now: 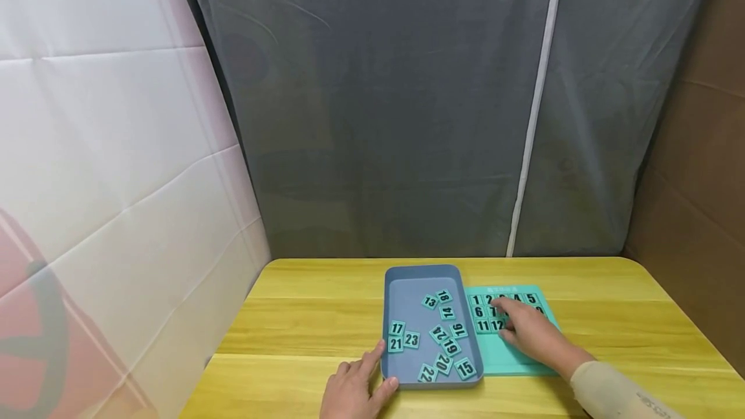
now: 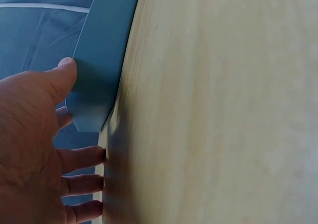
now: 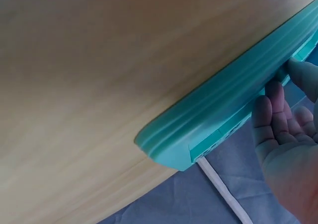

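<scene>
A blue-grey tray (image 1: 431, 271) lies on the table, holding several loose teal number tiles, such as the 23 tile (image 1: 411, 339) and the 15 tile (image 1: 465, 368). My left hand (image 1: 357, 385) rests at its near left corner, thumb on the near side and index finger along the left side; the other fingers spread loosely. To the right lies a teal number board (image 1: 512, 357) with tiles 1 to 12 visible in rows, some covered by my right hand (image 1: 538, 335). That hand's index finger and thumb touch the board around the 12 tile (image 1: 496, 325); nothing shows held in it.
The yellow wood-grain table (image 1: 302, 315) extends left and right of the tray and board. A grey curtain (image 1: 396, 108) hangs behind it, a white panel (image 1: 116, 115) stands on the left and a brown one (image 1: 692, 167) on the right.
</scene>
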The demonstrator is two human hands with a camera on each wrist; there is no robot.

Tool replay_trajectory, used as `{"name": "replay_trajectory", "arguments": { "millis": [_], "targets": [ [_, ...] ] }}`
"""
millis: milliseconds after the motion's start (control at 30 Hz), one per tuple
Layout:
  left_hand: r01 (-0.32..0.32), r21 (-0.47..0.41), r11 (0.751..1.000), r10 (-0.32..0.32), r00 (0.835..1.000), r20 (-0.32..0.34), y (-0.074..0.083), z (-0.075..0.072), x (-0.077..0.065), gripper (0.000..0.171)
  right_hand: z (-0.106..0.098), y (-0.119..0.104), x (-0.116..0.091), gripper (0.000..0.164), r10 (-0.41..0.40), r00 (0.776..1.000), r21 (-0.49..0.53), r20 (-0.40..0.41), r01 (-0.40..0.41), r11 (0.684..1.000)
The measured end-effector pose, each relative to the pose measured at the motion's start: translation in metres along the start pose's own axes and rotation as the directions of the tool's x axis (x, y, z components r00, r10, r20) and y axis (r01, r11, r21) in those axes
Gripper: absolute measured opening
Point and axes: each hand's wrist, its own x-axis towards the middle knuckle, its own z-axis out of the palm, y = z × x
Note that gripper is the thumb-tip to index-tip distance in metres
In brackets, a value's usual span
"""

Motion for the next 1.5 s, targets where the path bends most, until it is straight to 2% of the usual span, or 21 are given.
{"name": "replay_trajectory", "arguments": {
  "millis": [200, 333, 433, 667, 767, 1033, 1133, 1233, 1367, 1500],
  "targets": [
    [-0.009, -0.007, 1.000, 0.009, 1.000, -0.016, 0.003, -0.002, -0.002, 0.068, 0.001, 0.004, -0.002, 0.057, 0.058, 0.998, 0.105, 0.002, -0.058, 0.993],
    [-0.002, -0.012, 1.000, 0.002, 1.000, -0.009, 0.003, -0.002, -0.001, 0.069, -0.001, 0.006, -0.003, 0.057, 0.050, 0.999, 0.160, -0.013, -0.047, 0.986],
    [-0.003, -0.016, 1.000, 0.003, 1.000, 0.000, 0.003, -0.003, -0.001, 0.069, -0.002, 0.006, -0.005, 0.058, 0.047, 0.999, 0.192, -0.013, -0.044, 0.980],
    [0.013, -0.052, 0.999, -0.011, 0.999, 0.050, 0.004, -0.009, 0.003, 0.069, -0.005, 0.006, -0.008, 0.056, 0.104, 0.994, 0.289, 0.019, -0.105, 0.952],
    [0.024, -0.084, 0.996, -0.018, 0.997, 0.073, 0.005, -0.013, 0.006, 0.070, -0.007, 0.007, -0.008, 0.053, 0.111, 0.994, 0.305, 0.019, -0.112, 0.946],
    [0.005, -0.140, 0.990, 0.012, 0.993, 0.121, 0.004, -0.019, 0.012, 0.072, -0.011, 0.005, -0.003, 0.046, 0.115, 0.993, 0.323, 0.028, -0.118, 0.939],
    [0.016, -0.156, 0.988, 0.004, 0.992, 0.129, 0.003, -0.022, 0.013, 0.073, -0.017, -0.010, 0.008, 0.042, 0.110, 0.994, 0.320, -0.015, -0.099, 0.942],
    [0.048, -0.163, 0.985, -0.025, 0.990, 0.141, 0.004, -0.026, 0.014, 0.073, -0.022, -0.037, 0.025, 0.041, 0.091, 0.995, 0.338, -0.035, -0.074, 0.938],
    [0.081, -0.157, 0.984, -0.056, 0.987, 0.153, 0.004, -0.025, 0.015, 0.073, -0.013, -0.076, 0.050, 0.042, 0.039, 0.999, 0.368, 0.031, -0.048, 0.929],
    [0.094, -0.160, 0.983, -0.068, 0.985, 0.161, 0.007, -0.021, 0.016, 0.072, 0.007, -0.096, 0.070, 0.047, 0.011, 0.995, 0.321, 0.096, -0.041, 0.946]
  ]
}}
